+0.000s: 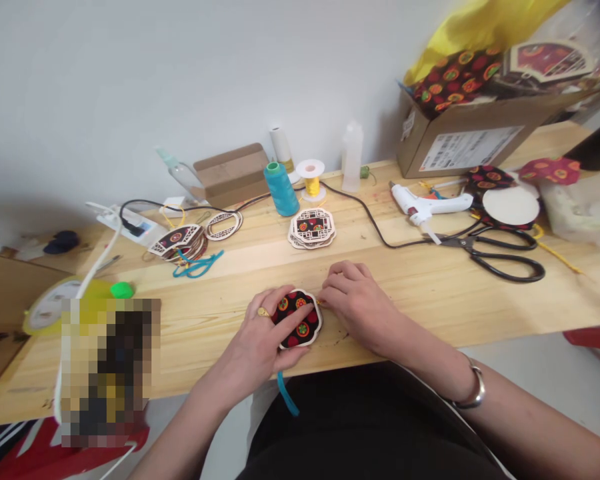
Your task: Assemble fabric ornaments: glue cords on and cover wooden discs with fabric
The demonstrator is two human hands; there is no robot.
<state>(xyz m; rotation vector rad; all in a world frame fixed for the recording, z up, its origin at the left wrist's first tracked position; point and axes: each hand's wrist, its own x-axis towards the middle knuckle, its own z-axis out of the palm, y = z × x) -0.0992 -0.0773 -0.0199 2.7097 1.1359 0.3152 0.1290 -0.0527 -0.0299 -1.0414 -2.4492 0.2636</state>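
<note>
Near the front edge of the table lies a scalloped ornament, dark floral fabric within a pale wooden rim. My left hand, with a ring on it, grips the ornament by its sides and presses a finger on its face. At the ornament's right edge, the closed fingertips of my right hand pinch a bit of yellow cord; most of the cord is hidden. A blue ribbon hangs over the table edge below my left hand.
Behind my hands sit stacked lattice pieces, a teal thread cone and a yellow spool. To the right are a glue gun, black-handled scissors and a cardboard box. Fan-shaped pieces lie left.
</note>
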